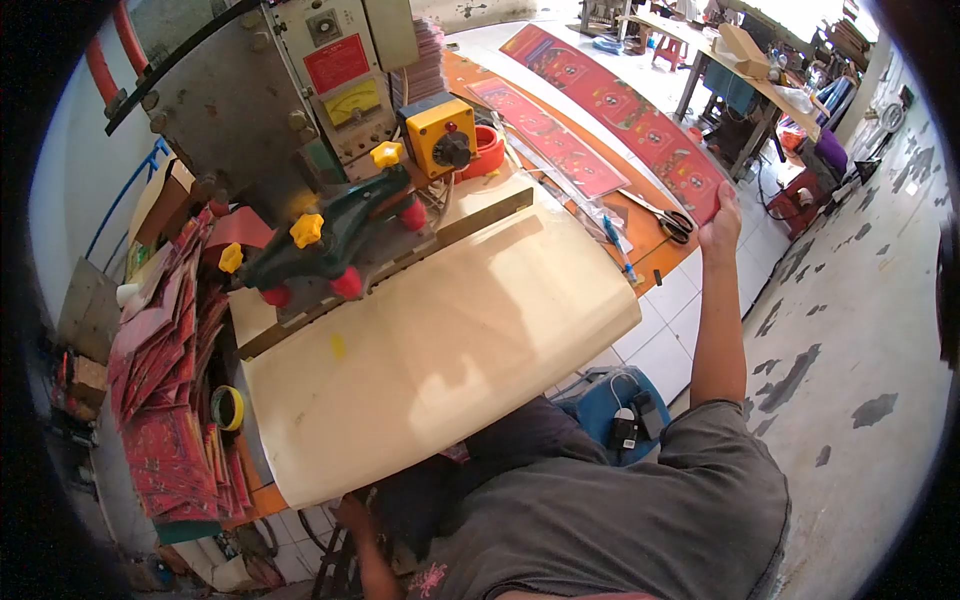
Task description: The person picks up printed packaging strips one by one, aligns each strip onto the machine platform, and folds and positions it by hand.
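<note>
My right hand (721,222), stretched out to the far right, is closed on the near end of a long red printed sheet (620,112). The sheet has a row of repeated pictures and slants away to the back, above the floor and the orange tabletop's edge. My left hand (350,513) is low, beside the front edge of the cream-covered machine bed (430,385); its fingers are too dark and small to make out. Behind the bed stands a press machine with a dark green clamp arm (330,235) with yellow star knobs and red feet.
Another red printed strip (550,135) and black-handled scissors (672,222) lie on the orange table (640,245). Many cut red pieces (165,400) are heaped at left by a yellow tape roll (228,408). A yellow control box (440,135) stands behind the bed. A peeling wall (850,400) rises on the right.
</note>
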The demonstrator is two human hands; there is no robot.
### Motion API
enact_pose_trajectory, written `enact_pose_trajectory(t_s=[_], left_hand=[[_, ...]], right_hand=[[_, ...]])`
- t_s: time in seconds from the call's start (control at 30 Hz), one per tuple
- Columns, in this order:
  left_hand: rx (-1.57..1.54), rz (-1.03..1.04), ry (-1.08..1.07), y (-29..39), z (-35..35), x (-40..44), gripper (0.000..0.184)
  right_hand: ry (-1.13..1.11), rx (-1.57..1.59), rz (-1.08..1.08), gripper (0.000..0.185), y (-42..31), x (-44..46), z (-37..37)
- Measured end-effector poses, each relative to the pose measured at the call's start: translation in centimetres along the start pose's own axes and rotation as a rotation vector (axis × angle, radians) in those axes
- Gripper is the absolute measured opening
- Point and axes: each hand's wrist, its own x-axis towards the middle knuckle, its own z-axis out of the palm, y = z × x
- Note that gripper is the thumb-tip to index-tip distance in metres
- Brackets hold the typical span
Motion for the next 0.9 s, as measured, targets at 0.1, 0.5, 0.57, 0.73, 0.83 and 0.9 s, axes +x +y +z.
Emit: enact_pose_trajectory(t_s=[0.1,0.5,0.57,0.73,0.83,0.9], left_hand=[[-0.317,-0.157,0.040,-0.3,-1.1,-0.6,0.042],[0.068,-0.049,-0.420,-3.7,6.3,-0.7,0.035],[0.013,0.018,-0.314,-2.4,7.2,1.8,0.035],[-0.050,0.098,-0.152,-0.4,8.8,6.2,0.036],[-0.059,0.105,-0.110,-0.3,9.2,7.0,0.037],[-0.060,0.102,-0.093,-0.2,9.2,7.3,0.037]], right_hand=[[0.050,-0.007,-0.008,0.034,-1.6,-0.9,-1.2],[0.002,-0.036,0.029,0.048,-5.8,-3.4,-6.6],[-0.044,-0.010,0.057,0.049,-6.3,-3.9,-8.1],[-0.143,0.046,0.195,0.050,-6.4,-5.4,-11.7],[-0.196,0.037,0.219,0.043,-7.0,-6.9,-12.0],[-0.216,0.048,0.214,0.034,-7.2,-7.0,-12.9]])
